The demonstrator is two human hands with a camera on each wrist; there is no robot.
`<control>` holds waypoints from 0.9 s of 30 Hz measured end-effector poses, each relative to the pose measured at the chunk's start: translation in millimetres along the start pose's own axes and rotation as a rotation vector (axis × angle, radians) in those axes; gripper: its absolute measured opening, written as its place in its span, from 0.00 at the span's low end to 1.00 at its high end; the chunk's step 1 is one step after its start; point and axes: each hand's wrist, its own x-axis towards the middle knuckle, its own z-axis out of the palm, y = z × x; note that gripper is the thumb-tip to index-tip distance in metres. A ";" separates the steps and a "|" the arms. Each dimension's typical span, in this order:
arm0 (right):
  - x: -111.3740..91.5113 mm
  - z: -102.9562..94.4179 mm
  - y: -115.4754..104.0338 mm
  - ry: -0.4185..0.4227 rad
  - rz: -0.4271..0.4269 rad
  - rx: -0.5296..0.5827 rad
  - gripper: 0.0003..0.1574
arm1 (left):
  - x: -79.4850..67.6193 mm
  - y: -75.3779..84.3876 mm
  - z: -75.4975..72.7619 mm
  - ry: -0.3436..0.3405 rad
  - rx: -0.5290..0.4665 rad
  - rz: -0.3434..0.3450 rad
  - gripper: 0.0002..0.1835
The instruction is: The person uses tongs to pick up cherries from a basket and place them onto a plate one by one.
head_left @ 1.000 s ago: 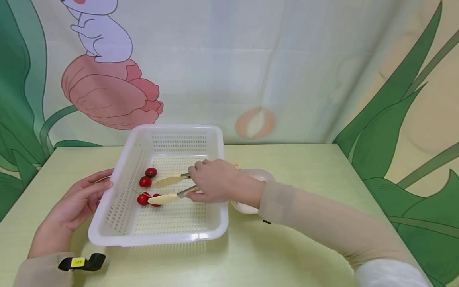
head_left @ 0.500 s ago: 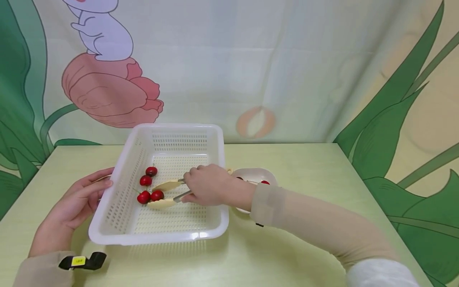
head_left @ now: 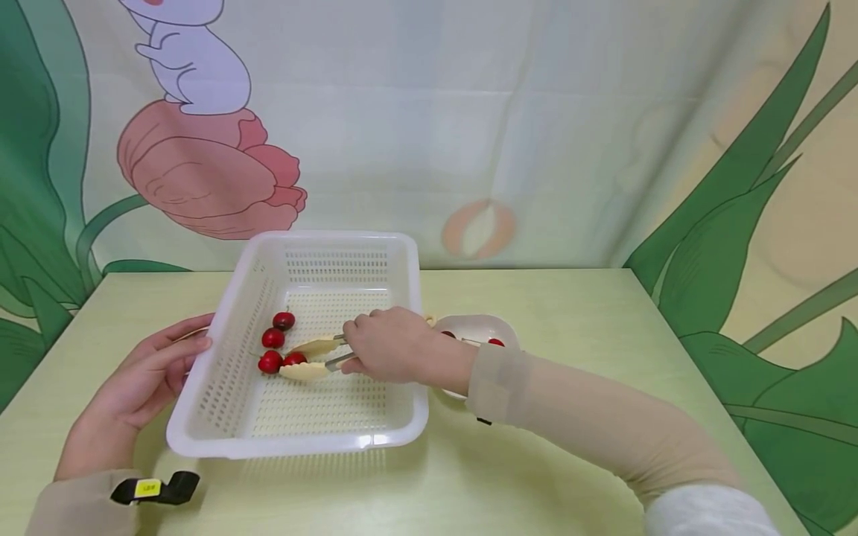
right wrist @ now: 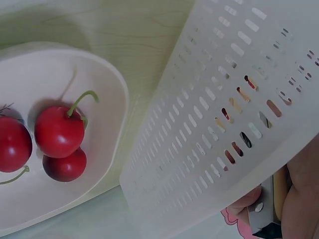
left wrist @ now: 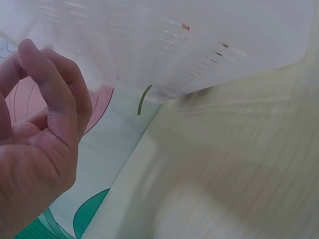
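Note:
In the head view, a white perforated basket (head_left: 322, 447) stands on the table, with several red cherries (head_left: 271, 362) on its left floor. My left hand (head_left: 144, 372) holds the basket's left rim from outside, thumb by the rim. Bent fingers lie against its wall in the left wrist view, where a green stem (left wrist: 144, 99) pokes through. Reaching over the right rim, my right hand (head_left: 392, 346) grips tongs (head_left: 304, 371) with pale yellow tips and metal arms. The tips lie on either side of one cherry (head_left: 294, 359); whether they press it is unclear.
A small white bowl (head_left: 492, 324) stands right of the basket, partly hidden by my right forearm. Cherries (right wrist: 60, 132) with stems lie in it, seen in the right wrist view. Behind the pale green table (head_left: 570, 320) hangs a printed curtain (head_left: 375, 149).
The tongs have come down over the nearer right cherry, then their tips have drawn closer around it. The two near cherries have shifted slightly back. My left hand stays at the rim.

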 end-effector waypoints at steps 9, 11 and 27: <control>-3.6 -4.0 5.5 0.011 0.014 0.015 0.30 | 0.0 0.6 0.7 0.004 -0.009 -0.008 0.18; -4.4 -4.0 7.3 0.014 0.019 0.029 0.30 | -0.2 0.7 0.5 0.010 -0.007 -0.012 0.18; -14.5 5.5 22.0 0.137 -0.001 0.082 0.31 | -0.2 1.4 -0.1 -0.009 -0.019 -0.012 0.19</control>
